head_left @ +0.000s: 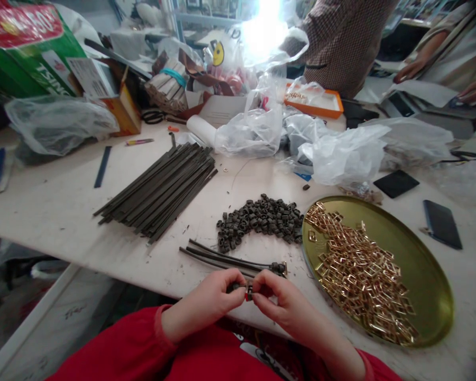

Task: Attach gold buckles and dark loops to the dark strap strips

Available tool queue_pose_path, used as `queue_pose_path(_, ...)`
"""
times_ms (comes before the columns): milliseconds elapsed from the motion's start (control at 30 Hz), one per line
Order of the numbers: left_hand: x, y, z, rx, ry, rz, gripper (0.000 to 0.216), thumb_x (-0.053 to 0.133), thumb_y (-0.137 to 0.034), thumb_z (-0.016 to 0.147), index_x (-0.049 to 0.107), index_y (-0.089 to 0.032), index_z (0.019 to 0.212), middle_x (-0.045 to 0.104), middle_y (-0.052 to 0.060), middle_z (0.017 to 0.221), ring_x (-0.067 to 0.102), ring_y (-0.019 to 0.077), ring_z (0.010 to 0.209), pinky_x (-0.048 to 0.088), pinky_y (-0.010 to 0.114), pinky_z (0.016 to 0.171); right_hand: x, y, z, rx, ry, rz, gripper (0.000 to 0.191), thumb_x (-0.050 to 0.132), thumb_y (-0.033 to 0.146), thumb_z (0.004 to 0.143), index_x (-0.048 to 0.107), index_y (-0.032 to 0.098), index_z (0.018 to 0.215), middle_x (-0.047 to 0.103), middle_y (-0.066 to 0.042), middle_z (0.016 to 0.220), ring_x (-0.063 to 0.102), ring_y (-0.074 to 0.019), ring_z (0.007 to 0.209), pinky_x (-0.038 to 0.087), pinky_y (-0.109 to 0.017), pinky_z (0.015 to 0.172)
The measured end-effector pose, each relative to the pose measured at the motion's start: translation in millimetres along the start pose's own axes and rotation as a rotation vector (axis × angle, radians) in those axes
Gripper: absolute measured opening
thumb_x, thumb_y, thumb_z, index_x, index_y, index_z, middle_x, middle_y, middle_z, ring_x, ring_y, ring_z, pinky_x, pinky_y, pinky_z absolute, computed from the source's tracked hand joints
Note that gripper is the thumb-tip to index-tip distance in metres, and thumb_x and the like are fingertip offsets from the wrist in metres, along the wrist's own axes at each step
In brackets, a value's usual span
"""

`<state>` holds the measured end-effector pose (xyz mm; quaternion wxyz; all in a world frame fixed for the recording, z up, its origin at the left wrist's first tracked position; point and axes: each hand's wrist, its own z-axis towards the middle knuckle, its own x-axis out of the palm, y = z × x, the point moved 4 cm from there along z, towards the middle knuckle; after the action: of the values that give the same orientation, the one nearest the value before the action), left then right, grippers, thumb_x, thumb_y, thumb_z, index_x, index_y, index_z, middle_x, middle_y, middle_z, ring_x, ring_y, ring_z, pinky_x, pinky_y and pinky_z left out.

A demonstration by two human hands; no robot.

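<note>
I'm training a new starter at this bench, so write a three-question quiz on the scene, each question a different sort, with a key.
1. Multiple choice: what lies directly left of the round tray?
A) a phone
B) a pile of dark loops
C) a green bag

2. True or false: the large batch of dark strips stands upright in a cup.

3. Fill the gap: the left grip and right grip nearly meet at a small dark piece; the person's sleeves are ____.

Key: 1. B. 2. False; the strips lie stacked on the table. 3. Red.
</note>
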<state>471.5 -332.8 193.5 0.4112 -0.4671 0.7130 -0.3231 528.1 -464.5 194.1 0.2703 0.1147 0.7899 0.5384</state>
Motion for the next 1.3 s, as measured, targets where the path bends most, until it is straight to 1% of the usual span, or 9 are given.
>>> queue_pose_path(233,0,-6,0,0.018,-0.04,0.058,0.015,0.041,-0.021,0.08,0.055,-0.016,0.076,0.055,-0.003,0.071,0.049,0.0126,0.068,0.035,0.021,0.06,0,-8,2,-0.013,-0.161,0.005,0.006,0.052,0.022,0.081,0.054,0.02,0.086,0.06,0.0,0.074,0.054,-0.0144,0.066,0.042,-0.025,0.059)
queue_pose_path(367,0,-9,-3,0.04,-0.054,0.046,0.014,0.043,-0.023,0.081,0.055,-0.016,0.082,0.058,-0.001,0.079,0.051,0.0143,0.076,0.037,0.022,0.067,1,-11,5,-0.019,-0.286,-0.018,0.005,0.056,0.02,0.077,0.054,0.02,0.081,0.06,0.001,0.07,0.055,-0.0143,0.062,0.043,-0.025,0.056)
queue_pose_path(467,1,-8,-2,0.049,-0.097,0.023,0.019,0.041,-0.028,0.085,0.053,-0.016,0.077,0.056,-0.002,0.071,0.05,0.0132,0.068,0.037,0.022,0.062,2,-13,4,-0.034,-0.417,-0.018,0.006,0.059,0.025,0.077,0.056,0.019,0.078,0.062,0.0,0.07,0.057,-0.0153,0.062,0.046,-0.025,0.056)
queue_pose_path(633,2,-6,-4,0.093,-0.222,-0.008,0.019,0.044,-0.029,0.084,0.056,-0.015,0.087,0.061,0.002,0.083,0.053,0.0154,0.077,0.039,0.023,0.069,11,-1,-7,-0.309,-0.505,-0.203,0.016,0.052,0.023,0.083,0.062,0.022,0.096,0.066,-0.005,0.086,0.061,-0.0186,0.08,0.05,-0.029,0.069)
queue_pose_path(800,5,-9,-14,0.128,-0.182,-0.046,0.016,0.042,-0.024,0.083,0.055,-0.015,0.087,0.061,0.002,0.083,0.054,0.0151,0.077,0.039,0.023,0.069,15,8,-18,-0.437,-0.563,-0.307,0.021,0.049,0.014,0.083,0.063,0.022,0.095,0.066,-0.007,0.089,0.062,-0.0183,0.083,0.051,-0.03,0.072)
queue_pose_path(933,6,-5,-20,0.134,-0.211,-0.08,0.02,0.032,-0.025,0.088,0.048,-0.017,0.079,0.055,-0.001,0.067,0.051,0.0131,0.067,0.039,0.024,0.065,11,10,-20,-0.32,-0.61,-0.112,0.011,0.052,0.02,0.081,0.063,0.02,0.082,0.066,-0.004,0.075,0.061,-0.0164,0.07,0.05,-0.027,0.063)
queue_pose_path(1000,8,-1,-22,0.136,-0.208,-0.125,0.015,0.035,-0.026,0.088,0.045,-0.016,0.094,0.055,-0.002,0.066,0.052,0.0128,0.064,0.039,0.024,0.062,11,6,-18,-0.185,-0.603,0.092,0.011,0.056,0.028,0.08,0.061,0.019,0.076,0.063,-0.001,0.066,0.058,-0.0148,0.061,0.048,-0.025,0.057)
queue_pose_path(1133,13,0,-25,0.196,-0.162,-0.161,0.035,0.039,-0.024,0.087,0.036,-0.015,0.12,0.057,-0.001,0.07,0.053,0.013,0.068,0.041,0.025,0.065,20,0,-14,-0.051,-0.504,0.463,0.024,0.063,0.041,0.073,0.058,0.018,0.079,0.06,0.001,0.064,0.056,-0.0134,0.056,0.046,-0.024,0.053)
queue_pose_path(1300,9,0,-23,0.147,-0.2,-0.108,0.04,0.041,-0.024,0.085,0.04,-0.017,0.124,0.056,-0.001,0.069,0.052,0.0128,0.065,0.04,0.024,0.064,22,3,-17,-0.115,-0.486,0.331,0.027,0.048,0.041,0.084,0.062,0.018,0.082,0.061,-0.001,0.069,0.056,-0.015,0.066,0.045,-0.025,0.062)
